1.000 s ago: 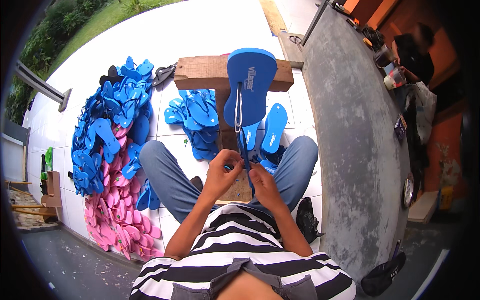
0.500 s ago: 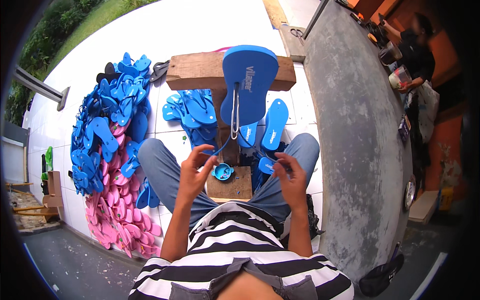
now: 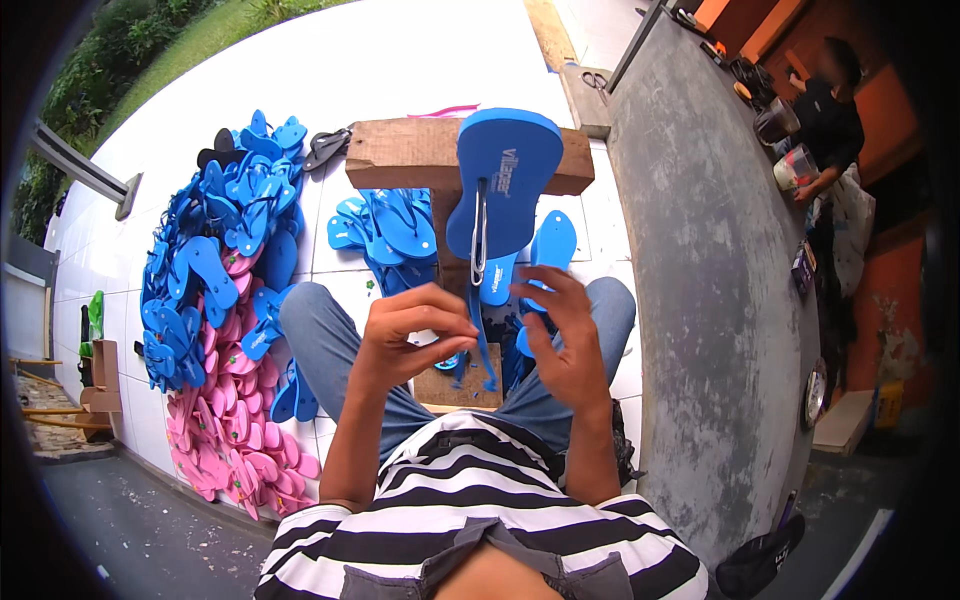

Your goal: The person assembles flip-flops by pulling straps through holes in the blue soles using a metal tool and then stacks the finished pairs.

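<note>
A blue flip-flop sole point(image 3: 505, 180) stands tilted up on a wooden block point(image 3: 400, 155) in front of me, with a metal loop tool point(image 3: 479, 240) hanging through it. A blue strap point(image 3: 483, 340) dangles below the tool between my knees. My left hand point(image 3: 410, 335) is raised with fingers pinched near the strap's upper end. My right hand point(image 3: 560, 335) is raised beside it, fingers spread, close to the strap. Whether either hand grips the strap is hard to tell.
A big heap of blue flip-flops point(image 3: 215, 250) and pink flip-flops point(image 3: 215, 440) lies on the white tiles at my left. More blue soles point(image 3: 395, 225) lie by the block. A grey concrete ledge point(image 3: 700, 300) runs along the right, with another person point(image 3: 825, 120) seated beyond it.
Both hands rose from my lap toward the hanging strap and came closer together. The sole on the block stayed put.
</note>
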Tool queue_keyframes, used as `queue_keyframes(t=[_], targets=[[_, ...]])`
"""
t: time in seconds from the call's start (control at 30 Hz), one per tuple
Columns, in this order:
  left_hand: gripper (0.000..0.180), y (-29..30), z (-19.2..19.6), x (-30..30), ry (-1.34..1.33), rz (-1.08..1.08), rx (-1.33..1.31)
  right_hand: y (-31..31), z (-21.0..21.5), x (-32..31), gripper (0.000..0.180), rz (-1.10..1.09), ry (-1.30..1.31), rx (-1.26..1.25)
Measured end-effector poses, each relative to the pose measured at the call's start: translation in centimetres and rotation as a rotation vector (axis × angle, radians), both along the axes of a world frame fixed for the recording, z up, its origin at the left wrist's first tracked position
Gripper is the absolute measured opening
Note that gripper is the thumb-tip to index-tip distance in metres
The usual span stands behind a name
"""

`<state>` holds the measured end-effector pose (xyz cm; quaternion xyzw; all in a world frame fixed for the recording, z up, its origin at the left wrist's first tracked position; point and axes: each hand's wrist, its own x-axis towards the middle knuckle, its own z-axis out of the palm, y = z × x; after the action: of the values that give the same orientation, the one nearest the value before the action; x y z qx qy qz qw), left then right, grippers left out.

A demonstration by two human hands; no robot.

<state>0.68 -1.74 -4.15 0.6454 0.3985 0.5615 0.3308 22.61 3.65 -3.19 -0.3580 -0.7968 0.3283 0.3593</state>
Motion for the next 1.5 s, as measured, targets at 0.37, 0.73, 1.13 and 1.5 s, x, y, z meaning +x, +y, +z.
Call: queue_keyframes(t=[0.37,0.73,1.13,1.5], targets=[[0.041,-0.5,-7.7,0.9,0.428,0.557,0.075,1.3,-7.1,-2.0,0.033,-0.14,0.278,-0.313],[0.035,-0.9,-6.8,0.3,0.762,0.33,0.227,-2.4,-15.4,-4.8,0.024,0.254,0.486,-0.811],[0.021,-1.6,-5.3,1.7,-0.244,0.065,-0.076,-0.3,-6.9,-0.2,0.031,-0.247,-0.285,0.142],[0.045,-1.2,-5.7,1.8,-0.439,-0.064,-0.293,-0.8,-1.1,-1.9,0.033,0.004,0.417,-0.219]])
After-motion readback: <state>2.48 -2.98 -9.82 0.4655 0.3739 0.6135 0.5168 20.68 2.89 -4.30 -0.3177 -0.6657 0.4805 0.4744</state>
